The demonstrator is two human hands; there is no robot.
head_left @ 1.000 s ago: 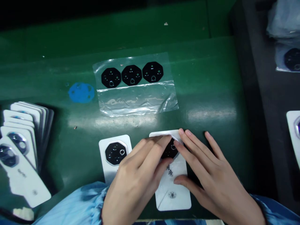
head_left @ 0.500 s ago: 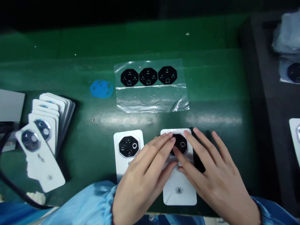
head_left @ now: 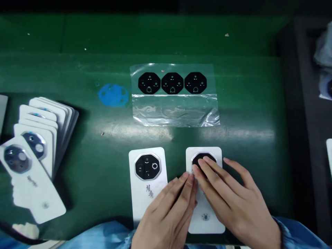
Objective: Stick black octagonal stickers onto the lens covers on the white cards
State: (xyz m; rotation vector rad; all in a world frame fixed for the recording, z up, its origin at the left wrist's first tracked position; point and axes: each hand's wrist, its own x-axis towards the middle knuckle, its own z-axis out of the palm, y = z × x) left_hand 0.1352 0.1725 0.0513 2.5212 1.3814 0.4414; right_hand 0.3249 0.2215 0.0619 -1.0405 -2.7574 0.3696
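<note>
Under my hands lies a white phone back cover [head_left: 193, 224] with a black octagonal camera lens plate [head_left: 207, 156] near its top. My right hand [head_left: 233, 197] is open, its fingers stretched across the lens plate and partly hiding it. My left hand [head_left: 168, 211] has its fingers bunched together, the fingertips at the left edge of the same cover; its thumb is mostly hidden. To the left, a second white phone back cover [head_left: 140, 204] lies flat, with a black lens plate [head_left: 147, 167] in its silver frame and dark lettering below. My left hand overlaps its lower right part.
A clear plastic sheet [head_left: 173, 107] bearing three black octagonal plates [head_left: 172, 83] lies ahead. A blue perforated film piece [head_left: 113, 95] is beside it. A fanned stack of white covers [head_left: 38, 126] stands at left. A black raised edge [head_left: 298, 138] runs along the right.
My right fingers have come together over the lens plate, covering more of it. My left hand has drawn back from the plate to the cover's left edge. The view has shifted slightly.
</note>
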